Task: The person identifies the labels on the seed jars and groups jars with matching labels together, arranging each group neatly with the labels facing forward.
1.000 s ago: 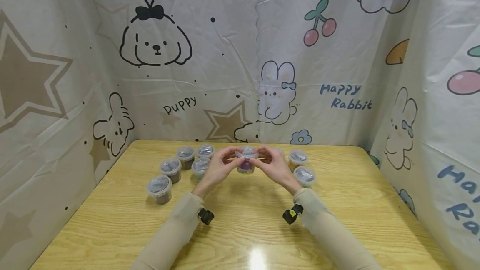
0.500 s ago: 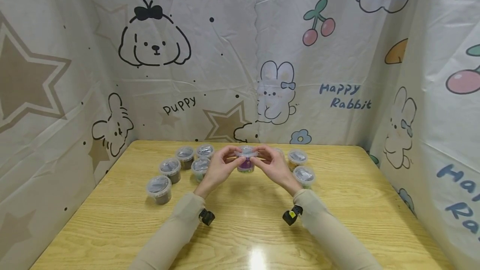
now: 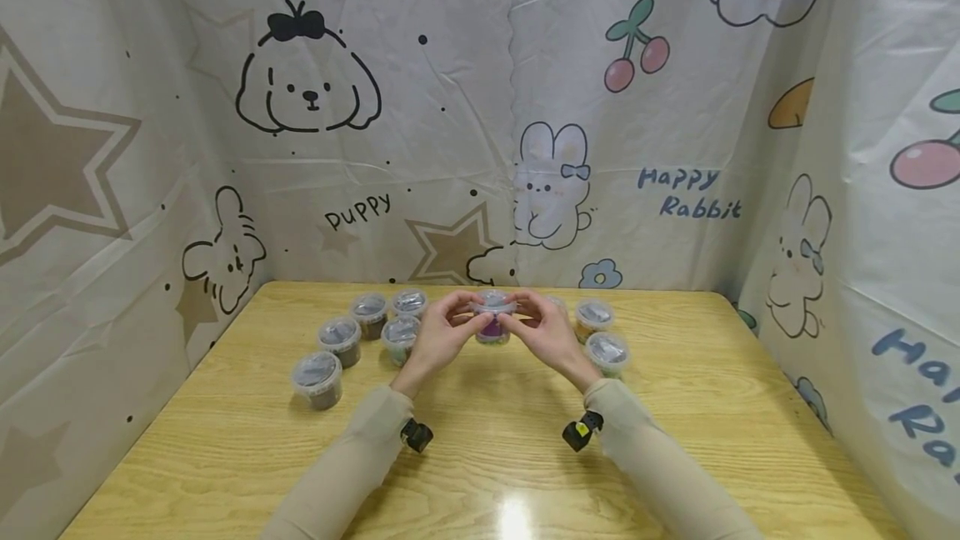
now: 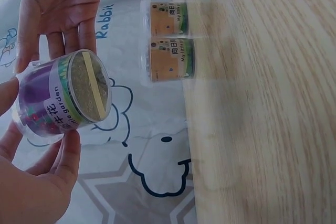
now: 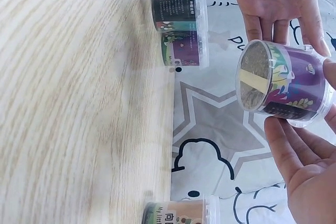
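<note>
A small clear plastic tub (image 3: 492, 328) with a purple printed label is held above the far middle of the table. My left hand (image 3: 447, 327) grips it from the left and my right hand (image 3: 546, 328) from the right, thumbs on the near side, fingers around the lid rim. In the left wrist view the tub (image 4: 63, 95) shows its bottom, with brown contents and a pale yellow strip. "Little garden" is printed on the label. From the right wrist, the same tub (image 5: 283, 80) is seen between the fingers of both hands.
On the left stand several similar lidded tubs, the nearest one (image 3: 317, 379) at the front. More stand to the right, including a green-labelled tub (image 3: 608, 353) and an orange-labelled tub (image 3: 594, 319). A printed cloth (image 3: 450, 148) hangs behind the wooden table (image 3: 495, 440).
Both hands keep their grip on the tub and stay almost in place. The thumbs and tub shift very slightly.
</note>
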